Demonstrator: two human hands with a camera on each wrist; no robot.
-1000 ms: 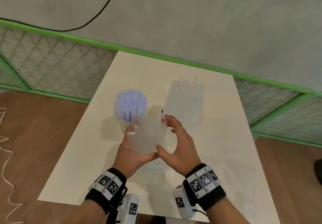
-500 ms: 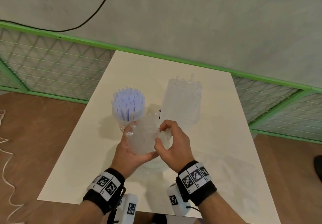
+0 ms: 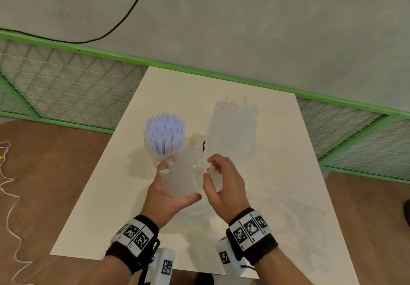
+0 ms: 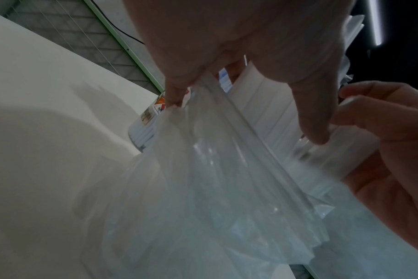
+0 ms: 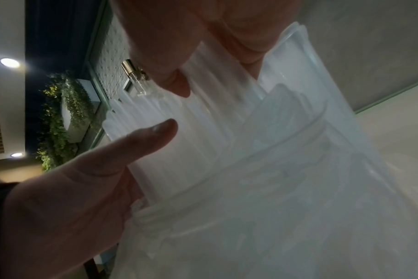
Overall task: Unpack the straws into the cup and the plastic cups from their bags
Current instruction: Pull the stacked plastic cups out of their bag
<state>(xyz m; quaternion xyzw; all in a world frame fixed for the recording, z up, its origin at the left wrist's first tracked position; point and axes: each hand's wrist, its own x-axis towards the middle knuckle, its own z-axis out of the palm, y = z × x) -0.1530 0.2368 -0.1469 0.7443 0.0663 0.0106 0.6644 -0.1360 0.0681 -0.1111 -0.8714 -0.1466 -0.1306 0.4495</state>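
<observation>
- Standing at about 10 o'clock from the hands, the cup already carries the purple straws, upright and packed close; I judge it is kept a little aside so that the hands have free room at the middle of the table.
- The left hand holds the clear bag from below, fingers curled on its far side and thumb pressed across the near side. The grip is closed on the bag, probably to keep it steady while the other hand works.
- The bag is lifted above the table, its loose film hanging down; in the wrist views a stack of ribbed plastic cups shows inside it.
- The right hand, at 3 o'clock of the bag, has its fingers curled and pinching the bag's edge together with the stack. I judge it is drawing the cups out.
- At 12 o'clock from the right hand a second clear package lies flat on the table, untouched; I cannot tell its content.
</observation>
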